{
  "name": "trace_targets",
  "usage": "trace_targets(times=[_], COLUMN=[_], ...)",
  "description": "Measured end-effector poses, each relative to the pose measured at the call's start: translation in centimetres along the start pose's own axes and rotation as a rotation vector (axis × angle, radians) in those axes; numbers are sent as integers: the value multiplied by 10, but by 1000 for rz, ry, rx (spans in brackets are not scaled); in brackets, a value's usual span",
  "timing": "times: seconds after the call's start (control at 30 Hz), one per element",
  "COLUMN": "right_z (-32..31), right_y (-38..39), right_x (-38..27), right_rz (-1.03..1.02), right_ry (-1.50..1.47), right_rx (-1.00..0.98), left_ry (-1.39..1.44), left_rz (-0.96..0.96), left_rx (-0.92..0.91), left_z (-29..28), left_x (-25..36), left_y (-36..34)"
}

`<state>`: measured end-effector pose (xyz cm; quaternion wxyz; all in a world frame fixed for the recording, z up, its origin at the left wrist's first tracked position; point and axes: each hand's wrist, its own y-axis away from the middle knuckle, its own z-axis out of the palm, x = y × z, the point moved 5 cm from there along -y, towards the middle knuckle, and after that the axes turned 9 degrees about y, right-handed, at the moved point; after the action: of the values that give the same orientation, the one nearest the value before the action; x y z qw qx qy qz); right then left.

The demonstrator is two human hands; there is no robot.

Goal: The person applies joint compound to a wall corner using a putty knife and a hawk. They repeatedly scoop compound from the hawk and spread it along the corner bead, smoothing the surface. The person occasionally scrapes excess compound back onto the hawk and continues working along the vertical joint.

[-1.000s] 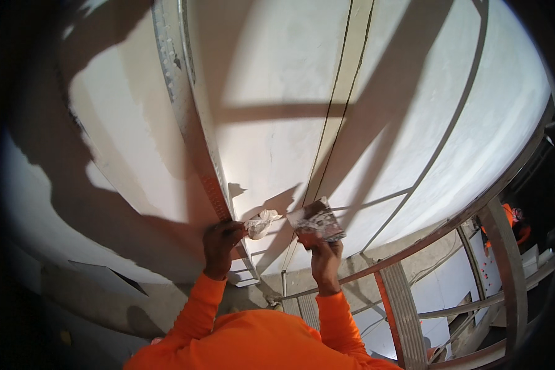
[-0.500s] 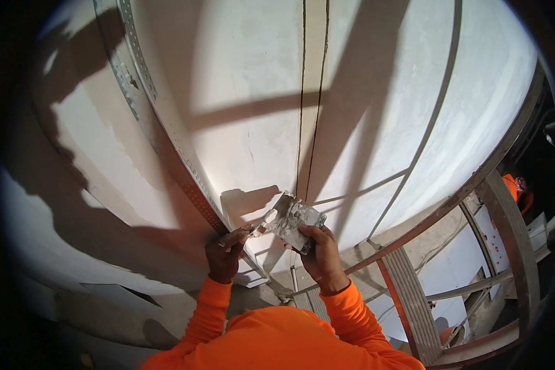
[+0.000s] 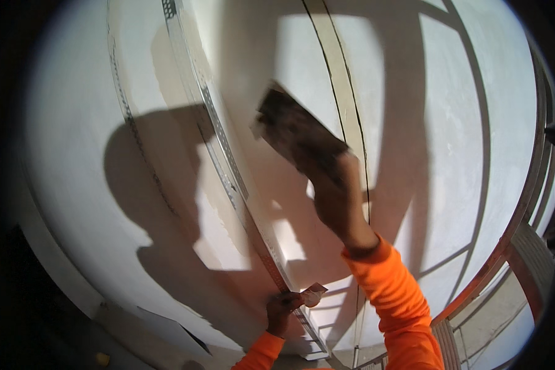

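Note:
My right hand [image 3: 338, 197] is raised high against the white plastered wall [image 3: 450, 123] and grips a wide flat trowel [image 3: 296, 132], its blade pressed to the wall just right of a perforated metal corner bead [image 3: 219, 148]. My left hand [image 3: 282, 310] stays low beside the bead's lower end and holds a small putty knife [image 3: 313, 293] smeared with plaster. Both arms wear orange sleeves. My head and arm shadows fall on the wall left of the bead.
A taped vertical seam [image 3: 342, 92] runs up the wall right of the trowel. Scaffold rails and a stair frame [image 3: 524, 246] curve along the right edge. A dark opening [image 3: 31, 296] lies at lower left.
My right hand has swung up from waist height to high on the wall with the trowel. The left hand has dropped lower, keeping the small knife. The view has tilted upward.

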<state>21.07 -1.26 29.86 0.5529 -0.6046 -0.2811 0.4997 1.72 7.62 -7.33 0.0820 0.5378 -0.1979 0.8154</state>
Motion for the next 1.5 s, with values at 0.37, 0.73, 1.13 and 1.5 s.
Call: trace_targets(times=[0.37, 0.73, 1.13, 1.5], right_z=[37, 23, 23, 49], right_y=[-75, -55, -57, -46], right_x=[5, -6, 0, -3], right_rz=[-222, -326, -276, -281], right_ry=[166, 302, 429, 488], right_rx=[-25, -76, -242, -173], left_ry=[12, -24, -166, -97], left_rz=[-16, 92, 82, 63], left_rx=[66, 22, 30, 16], left_z=[9, 8, 6, 4], left_x=[2, 13, 11, 7], left_y=[5, 7, 5, 2])
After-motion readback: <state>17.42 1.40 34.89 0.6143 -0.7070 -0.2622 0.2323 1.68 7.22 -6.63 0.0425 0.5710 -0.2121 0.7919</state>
